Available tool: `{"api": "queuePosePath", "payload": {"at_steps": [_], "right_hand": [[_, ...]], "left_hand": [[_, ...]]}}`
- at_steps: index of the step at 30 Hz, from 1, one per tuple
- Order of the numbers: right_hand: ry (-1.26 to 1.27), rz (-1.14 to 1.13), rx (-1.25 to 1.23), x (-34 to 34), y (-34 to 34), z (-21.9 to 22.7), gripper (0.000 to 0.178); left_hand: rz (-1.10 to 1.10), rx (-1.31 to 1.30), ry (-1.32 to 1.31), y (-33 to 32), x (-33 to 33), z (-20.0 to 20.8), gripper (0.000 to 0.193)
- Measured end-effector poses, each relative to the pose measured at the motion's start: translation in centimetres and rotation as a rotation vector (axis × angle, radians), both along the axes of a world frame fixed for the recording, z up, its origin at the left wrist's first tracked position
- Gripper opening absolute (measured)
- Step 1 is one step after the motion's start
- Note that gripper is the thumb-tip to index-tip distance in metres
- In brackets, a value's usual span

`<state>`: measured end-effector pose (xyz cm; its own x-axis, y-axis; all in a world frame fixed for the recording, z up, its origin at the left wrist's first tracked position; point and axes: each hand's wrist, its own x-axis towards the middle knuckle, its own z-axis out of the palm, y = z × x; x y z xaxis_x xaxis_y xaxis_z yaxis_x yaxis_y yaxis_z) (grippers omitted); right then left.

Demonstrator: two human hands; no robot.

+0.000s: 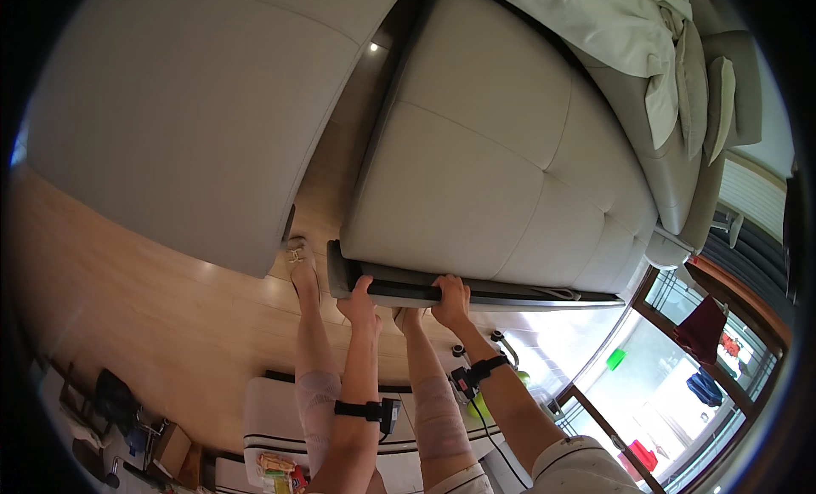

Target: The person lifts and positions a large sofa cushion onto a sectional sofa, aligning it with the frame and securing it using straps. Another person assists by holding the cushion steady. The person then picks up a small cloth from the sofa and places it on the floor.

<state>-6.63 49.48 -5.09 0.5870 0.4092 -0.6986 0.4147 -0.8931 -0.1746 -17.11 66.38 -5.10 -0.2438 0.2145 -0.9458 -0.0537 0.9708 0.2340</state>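
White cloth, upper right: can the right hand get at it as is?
Probably not: the right hand grips the dark sofa edge, and the broad grey seat lies between it and the white cloth.

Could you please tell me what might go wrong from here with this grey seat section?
The left hand and right hand grip the dark edge of the grey seat section; a slip might pinch them. The left shoe stands near corners of both that section and the neighbouring grey section, so a shift of either could knock it. The thin black cable by the right forearm might snag.
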Motion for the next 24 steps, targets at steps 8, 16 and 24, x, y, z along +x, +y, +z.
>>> {"api": "queuePosePath", "payload": {"at_steps": [8,16,24], "right_hand": [[-0.003,-0.012,-0.011,0.8,1.1,0.4,0.038],[-0.027,-0.040,0.056,0.2,1.8,0.9,0.033],[-0.029,-0.092,0.141,0.2,0.2,-0.1,0.039]], "left_hand": [[0.024,-0.040,0.045,1.7,1.5,1.5,0.046],[-0.059,0.007,0.025,1.0,-0.4,0.1,0.048],[-0.058,-0.059,0.046,0.4,0.6,-0.2,0.048]]}}
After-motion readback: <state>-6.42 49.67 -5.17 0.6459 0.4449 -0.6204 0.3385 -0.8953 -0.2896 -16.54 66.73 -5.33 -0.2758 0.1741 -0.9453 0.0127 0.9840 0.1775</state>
